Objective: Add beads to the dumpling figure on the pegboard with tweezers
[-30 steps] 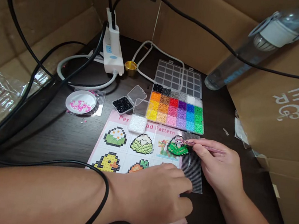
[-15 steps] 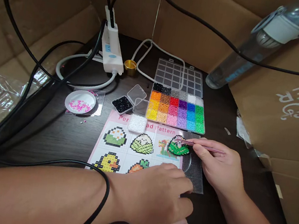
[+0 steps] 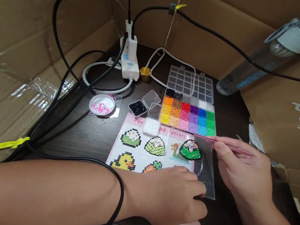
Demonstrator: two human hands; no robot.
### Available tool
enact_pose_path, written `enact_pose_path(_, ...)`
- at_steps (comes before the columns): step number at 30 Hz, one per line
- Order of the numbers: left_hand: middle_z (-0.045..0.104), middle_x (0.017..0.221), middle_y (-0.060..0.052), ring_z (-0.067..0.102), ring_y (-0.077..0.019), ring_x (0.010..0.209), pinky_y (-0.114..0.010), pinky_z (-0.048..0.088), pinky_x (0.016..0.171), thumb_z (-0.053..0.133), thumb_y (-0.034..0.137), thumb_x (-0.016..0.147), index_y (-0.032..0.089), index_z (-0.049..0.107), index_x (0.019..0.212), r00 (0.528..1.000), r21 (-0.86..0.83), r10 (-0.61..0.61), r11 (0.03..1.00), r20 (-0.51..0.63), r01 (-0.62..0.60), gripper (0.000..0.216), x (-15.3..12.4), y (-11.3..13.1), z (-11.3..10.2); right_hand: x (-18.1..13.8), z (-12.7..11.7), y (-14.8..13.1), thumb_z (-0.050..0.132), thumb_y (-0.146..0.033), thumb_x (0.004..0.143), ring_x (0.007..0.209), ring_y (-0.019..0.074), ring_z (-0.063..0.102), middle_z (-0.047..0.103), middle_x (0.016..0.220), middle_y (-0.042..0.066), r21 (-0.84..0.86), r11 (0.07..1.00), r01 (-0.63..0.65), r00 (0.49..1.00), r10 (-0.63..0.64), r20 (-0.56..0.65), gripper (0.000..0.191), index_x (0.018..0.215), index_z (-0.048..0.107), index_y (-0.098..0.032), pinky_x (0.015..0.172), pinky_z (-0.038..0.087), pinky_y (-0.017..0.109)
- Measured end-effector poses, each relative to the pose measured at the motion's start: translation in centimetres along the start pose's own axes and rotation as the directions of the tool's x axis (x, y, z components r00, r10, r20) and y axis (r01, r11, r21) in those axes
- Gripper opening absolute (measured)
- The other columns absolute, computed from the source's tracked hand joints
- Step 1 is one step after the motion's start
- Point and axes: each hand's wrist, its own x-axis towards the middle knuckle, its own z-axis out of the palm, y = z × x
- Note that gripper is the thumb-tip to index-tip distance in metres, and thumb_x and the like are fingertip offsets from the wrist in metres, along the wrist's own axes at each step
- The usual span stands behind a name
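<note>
My right hand [image 3: 244, 169] is closed around pink tweezers [image 3: 228, 145], whose tips point left, just above the bead figure. That figure [image 3: 190, 151], a green-wrapped rice dumpling with a black outline and a white and pink top, lies on a clear pegboard [image 3: 207, 171]. Part of the pegboard overlaps the printed pattern sheet [image 3: 118, 143]. Across the sheet's lower part rests my left hand [image 3: 174, 200], its fingers loosely bent and apart, near the pegboard's lower edge. I see nothing held in it; its thumb is hidden.
Behind the sheet stands a divided box of coloured beads [image 3: 188, 112]. Small boxes hold black beads [image 3: 138, 108] and white beads [image 3: 151, 126]. A white dish [image 3: 101, 105] contains pink and white beads. A black cable [image 3: 121, 193] crosses my left forearm. A clear bottle [image 3: 265, 57] leans at right.
My right hand has drawn the tweezers' tips off the bead figure, back toward the pegboard's top edge. My left hand stays on the sheet. The whole view has shifted.
</note>
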Motion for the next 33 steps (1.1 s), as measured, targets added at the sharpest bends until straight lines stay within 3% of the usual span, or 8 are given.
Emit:
enact_pose_path(5,0.069,0.099,-0.007,0.061,-0.0211,0.081,-0.038,0.051,0.083,0.052,0.037,0.091,0.017,0.072,0.087,0.998,0.006,-0.006,1.000,-0.063,0.007,0.029,0.0,-0.1,0.5,1.0,2.6,-3.7,0.079,-0.036,0.081,0.079,0.0248,0.076,0.081,0.092,0.005,-0.081,0.995,0.051,0.993,-0.042,0.107,0.012,0.091,0.081,-0.030,0.066,0.064,0.036)
enact_pose_path(7,0.070,0.099,-0.006,0.060,-0.0201,0.078,-0.037,0.052,0.082,0.052,0.038,0.090,0.017,0.073,0.086,0.995,-0.005,-0.012,1.000,-0.099,0.012,0.030,0.0,-0.3,0.8,1.4,4.3,-4.8,0.078,-0.035,0.082,0.079,0.0247,0.077,0.081,0.090,0.005,-0.035,0.998,0.052,0.983,-0.045,0.176,0.011,0.090,0.081,-0.029,0.065,0.064,0.035)
enact_pose_path(13,0.070,0.087,-0.007,0.061,-0.0189,0.077,-0.033,0.051,0.076,0.051,0.039,0.089,0.015,0.074,0.084,0.992,-0.038,0.020,0.999,-0.128,-0.025,0.033,0.2,-0.8,1.4,1.0,7.9,-5.4,0.073,-0.027,0.081,0.073,0.0212,0.076,0.081,0.085,0.004,-0.052,0.999,0.006,0.966,0.007,0.260,0.009,0.085,0.081,-0.024,0.058,0.061,0.030)
enact_pose_path(20,0.071,0.076,-0.004,0.060,-0.0164,0.073,-0.031,0.048,0.067,0.054,0.036,0.087,0.013,0.073,0.078,0.992,-0.059,0.033,0.997,-0.121,-0.040,0.031,0.3,-0.6,1.3,-0.2,8.4,-4.5,0.071,-0.025,0.083,0.088,0.0213,0.076,0.081,0.100,0.004,-0.052,0.996,0.066,0.948,-0.047,0.316,0.013,0.091,0.081,-0.025,0.079,0.064,0.035)
enact_pose_path(33,0.073,0.080,-0.005,0.063,-0.0159,0.075,-0.030,0.050,0.068,0.052,0.035,0.089,0.013,0.072,0.076,0.997,-0.077,0.000,0.997,-0.081,-0.006,0.032,0.3,-0.6,1.2,-0.2,8.4,-4.1,0.072,-0.027,0.082,0.080,0.0208,0.076,0.081,0.097,0.004,0.011,1.000,-0.026,0.952,0.022,0.306,0.011,0.089,0.081,-0.026,0.068,0.065,0.034)
